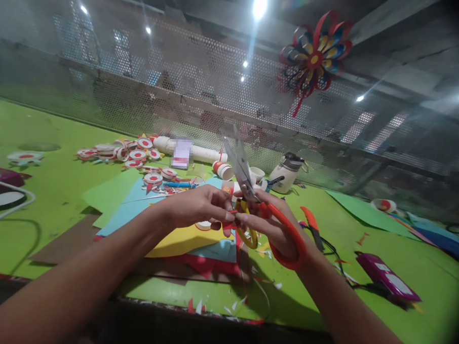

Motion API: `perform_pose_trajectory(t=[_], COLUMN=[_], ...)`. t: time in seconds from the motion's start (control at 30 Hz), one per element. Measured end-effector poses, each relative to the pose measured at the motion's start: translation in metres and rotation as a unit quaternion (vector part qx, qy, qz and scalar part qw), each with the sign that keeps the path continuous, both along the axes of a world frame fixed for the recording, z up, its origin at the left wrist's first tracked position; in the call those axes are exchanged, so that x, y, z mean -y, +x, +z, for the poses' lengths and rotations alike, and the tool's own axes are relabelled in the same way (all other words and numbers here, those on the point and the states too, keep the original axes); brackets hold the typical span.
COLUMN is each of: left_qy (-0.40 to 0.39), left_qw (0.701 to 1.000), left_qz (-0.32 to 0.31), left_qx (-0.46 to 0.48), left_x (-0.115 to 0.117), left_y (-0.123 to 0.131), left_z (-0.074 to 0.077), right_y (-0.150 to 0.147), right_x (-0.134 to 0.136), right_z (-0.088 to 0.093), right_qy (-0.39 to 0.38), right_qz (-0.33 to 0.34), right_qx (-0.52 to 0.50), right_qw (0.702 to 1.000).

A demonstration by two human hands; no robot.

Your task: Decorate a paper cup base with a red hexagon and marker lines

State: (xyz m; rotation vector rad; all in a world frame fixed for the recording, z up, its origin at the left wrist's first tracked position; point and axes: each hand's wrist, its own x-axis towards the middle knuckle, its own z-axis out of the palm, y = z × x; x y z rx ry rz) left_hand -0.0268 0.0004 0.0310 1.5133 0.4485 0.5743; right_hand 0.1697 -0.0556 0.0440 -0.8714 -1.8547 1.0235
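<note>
Green tabletop (pixel 61 195), layered coloured sheets (pixel 186 243), 2 hands busy above.
Scissors (pixel 246 185) point blades-up, orange and yellow handles hooked on the right hand (pixel 276 230); the left hand (pixel 201 206) pinches 1 small red piece (pixel 229 220) over the sheets, just beside the right fingertips.

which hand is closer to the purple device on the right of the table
Right: the right hand, with the scissors, is left of the purple device. The left hand is farther left, pinching a small red piece.
</note>
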Motion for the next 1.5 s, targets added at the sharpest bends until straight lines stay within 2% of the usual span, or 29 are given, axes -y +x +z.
perform_pose_trajectory(t=[0.13,0.27,0.43,0.6,0.77,0.97,1.23,1.5], left_qy=[0.024,0.006,-0.071,-0.134,-0.115,-0.099,-0.077,-0.053], left_qw=[0.999,0.999,0.997,0.981,0.970,0.958,0.954,0.961], left_qz=[-0.027,-0.014,0.029,0.066,0.131,0.186,0.223,0.210], left_qx=[-0.026,-0.029,0.029,0.123,0.170,0.193,0.187,0.175], left_x=[-0.001,-0.001,0.004,0.012,0.023,0.029,0.027,0.025], left_y=[-0.001,0.000,0.007,0.018,0.031,0.036,0.035,0.031], left_z=[0.000,-0.002,-0.002,-0.006,-0.015,-0.017,-0.019,-0.016], right_y=[-0.002,0.000,0.000,-0.007,-0.016,-0.028,-0.033,-0.028], right_x=[0.001,0.001,0.000,0.002,0.001,0.003,0.003,0.005], right_z=[-0.001,-0.006,-0.012,-0.007,-0.011,-0.014,-0.014,-0.015], right_qy=[-0.007,-0.010,0.029,0.080,0.111,0.133,0.156,0.102], right_qz=[0.026,0.028,-0.041,-0.112,-0.193,-0.234,-0.256,-0.226], right_qx=[0.009,0.000,-0.011,-0.051,-0.099,-0.140,-0.126,-0.165], right_qw=[1.000,1.000,0.999,0.989,0.970,0.953,0.946,0.955])
